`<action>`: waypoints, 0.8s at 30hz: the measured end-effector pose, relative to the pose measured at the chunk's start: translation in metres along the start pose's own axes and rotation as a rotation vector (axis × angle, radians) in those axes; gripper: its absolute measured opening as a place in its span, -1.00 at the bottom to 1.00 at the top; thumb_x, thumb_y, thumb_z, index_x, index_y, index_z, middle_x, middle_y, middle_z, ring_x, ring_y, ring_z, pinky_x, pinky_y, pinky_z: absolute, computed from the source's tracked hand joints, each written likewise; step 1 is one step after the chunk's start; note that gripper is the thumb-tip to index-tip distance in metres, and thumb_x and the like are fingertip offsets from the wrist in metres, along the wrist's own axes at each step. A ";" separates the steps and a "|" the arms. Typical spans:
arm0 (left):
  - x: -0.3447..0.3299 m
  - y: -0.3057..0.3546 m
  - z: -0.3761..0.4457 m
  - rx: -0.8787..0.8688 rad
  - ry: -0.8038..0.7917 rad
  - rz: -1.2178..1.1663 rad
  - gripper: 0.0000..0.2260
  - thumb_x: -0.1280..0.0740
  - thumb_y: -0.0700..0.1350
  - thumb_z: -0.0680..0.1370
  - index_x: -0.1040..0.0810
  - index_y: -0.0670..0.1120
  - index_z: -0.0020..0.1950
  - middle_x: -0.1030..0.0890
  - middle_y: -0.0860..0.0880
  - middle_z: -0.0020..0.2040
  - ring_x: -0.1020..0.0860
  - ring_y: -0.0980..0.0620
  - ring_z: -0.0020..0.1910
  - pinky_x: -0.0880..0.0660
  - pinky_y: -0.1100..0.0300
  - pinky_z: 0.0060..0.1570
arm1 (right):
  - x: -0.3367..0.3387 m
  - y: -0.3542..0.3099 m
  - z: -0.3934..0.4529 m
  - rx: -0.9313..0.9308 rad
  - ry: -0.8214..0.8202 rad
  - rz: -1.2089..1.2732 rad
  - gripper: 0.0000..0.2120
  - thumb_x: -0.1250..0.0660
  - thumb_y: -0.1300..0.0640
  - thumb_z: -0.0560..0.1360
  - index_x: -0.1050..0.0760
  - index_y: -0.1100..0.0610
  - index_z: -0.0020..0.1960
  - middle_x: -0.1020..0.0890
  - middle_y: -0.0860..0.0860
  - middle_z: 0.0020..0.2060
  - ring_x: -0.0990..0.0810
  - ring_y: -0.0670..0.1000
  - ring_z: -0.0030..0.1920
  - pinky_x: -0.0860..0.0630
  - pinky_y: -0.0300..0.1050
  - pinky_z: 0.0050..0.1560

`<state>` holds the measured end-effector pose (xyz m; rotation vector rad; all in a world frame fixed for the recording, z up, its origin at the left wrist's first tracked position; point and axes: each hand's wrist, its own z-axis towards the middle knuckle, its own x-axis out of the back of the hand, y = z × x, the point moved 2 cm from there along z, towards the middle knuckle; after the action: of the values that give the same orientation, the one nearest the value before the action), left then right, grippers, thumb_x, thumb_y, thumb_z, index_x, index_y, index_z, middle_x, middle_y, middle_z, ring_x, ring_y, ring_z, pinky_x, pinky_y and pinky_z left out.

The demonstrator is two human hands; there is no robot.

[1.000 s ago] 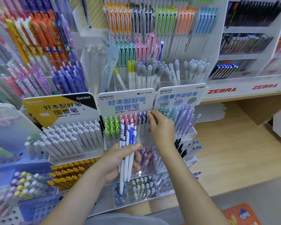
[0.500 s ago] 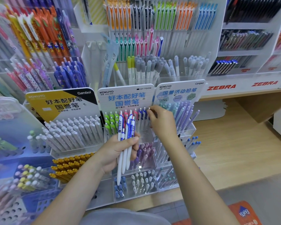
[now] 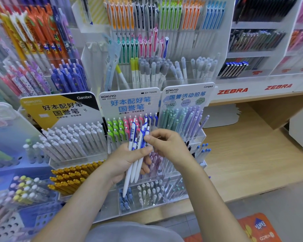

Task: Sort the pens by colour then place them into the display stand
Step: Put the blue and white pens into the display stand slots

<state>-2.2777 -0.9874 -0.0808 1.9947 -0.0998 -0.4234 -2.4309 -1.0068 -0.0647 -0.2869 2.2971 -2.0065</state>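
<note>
Left hand (image 3: 128,161) grips a bundle of blue-clipped pens (image 3: 136,154) at mid-frame; right hand (image 3: 166,145) pinches one near its clip. Light, stiff, smooth barrels — probably slippery, so hold mid-barrel.

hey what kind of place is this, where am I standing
Most likely a stationery shop's pen aisle. Tiered acrylic stands hold rows of pens sorted by colour, a Kokuyo header card tops the middle stand, and a Zebra shelf strip runs along the right.

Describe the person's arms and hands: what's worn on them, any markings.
Both forearms are bare; no sleeves, watch or bracelet in view. The left hand and right hand wear no gloves, and no ring is clearly visible. Fingernails look short and unpainted. A grey garment shows at the bottom edge.
</note>
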 end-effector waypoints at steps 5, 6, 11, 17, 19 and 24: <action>0.000 -0.004 -0.003 0.004 0.001 -0.002 -0.71 -0.45 -0.02 0.40 -0.54 -0.20 -0.03 -0.61 -0.18 -0.33 -0.57 -0.09 -0.46 -0.58 0.11 -0.38 | 0.002 0.002 -0.001 0.037 0.124 0.152 -0.75 -0.35 0.09 0.58 -0.47 0.31 0.00 -0.64 0.06 -0.29 -0.52 -0.04 -0.41 -0.41 -0.17 -0.41; 0.002 -0.005 -0.004 0.009 0.006 0.000 -0.72 -0.45 -0.03 0.41 -0.53 -0.19 -0.05 -0.60 -0.18 -0.34 -0.55 -0.08 -0.48 -0.56 0.12 -0.40 | 0.005 0.001 0.000 0.053 0.182 0.198 -0.78 -0.34 0.10 0.58 -0.45 0.27 -0.01 -0.65 0.12 -0.27 -0.54 0.00 -0.40 -0.42 -0.16 -0.44; 0.020 -0.016 -0.008 0.051 0.046 -0.018 -0.78 -0.46 -0.04 0.47 -0.48 -0.13 -0.13 -0.41 -0.10 -0.49 -0.36 0.02 -0.60 -0.36 0.25 -0.57 | 0.024 -0.007 0.007 0.232 0.446 0.363 -0.89 -0.32 0.23 0.58 -0.38 0.15 -0.05 -0.66 0.19 -0.23 -0.59 0.08 -0.42 -0.50 -0.15 -0.44; 0.029 -0.012 -0.009 0.002 0.050 -0.062 -0.77 -0.47 -0.07 0.41 -0.44 -0.11 -0.18 -0.36 -0.03 -0.51 -0.31 0.08 -0.62 -0.31 0.30 -0.58 | 0.011 0.005 0.025 0.307 0.429 0.203 -0.84 -0.34 0.32 0.55 -0.39 0.14 -0.07 -0.61 0.10 -0.30 -0.63 0.12 -0.35 -0.60 -0.07 -0.31; 0.028 -0.009 -0.010 -0.015 0.042 -0.060 -0.77 -0.45 -0.06 0.43 -0.42 -0.12 -0.17 -0.37 -0.04 -0.49 -0.32 0.07 -0.59 -0.34 0.28 -0.56 | 0.005 0.013 0.031 0.307 0.424 0.175 -0.85 -0.35 0.32 0.55 -0.39 0.17 -0.06 -0.59 0.09 -0.31 -0.63 0.12 -0.34 -0.61 -0.03 -0.28; 0.029 -0.008 -0.010 -0.027 0.050 -0.102 -0.73 -0.42 0.00 0.46 -0.39 -0.12 -0.15 -0.38 -0.06 -0.46 -0.31 0.06 -0.60 -0.32 0.26 -0.57 | -0.002 0.023 0.037 0.284 0.401 0.051 -0.86 -0.37 0.27 0.55 -0.39 0.18 -0.05 -0.59 0.10 -0.32 -0.65 0.12 -0.30 -0.64 0.08 -0.17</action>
<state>-2.2484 -0.9826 -0.0910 1.9885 0.0384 -0.4373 -2.4240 -1.0398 -0.0927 0.2105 2.1366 -2.5122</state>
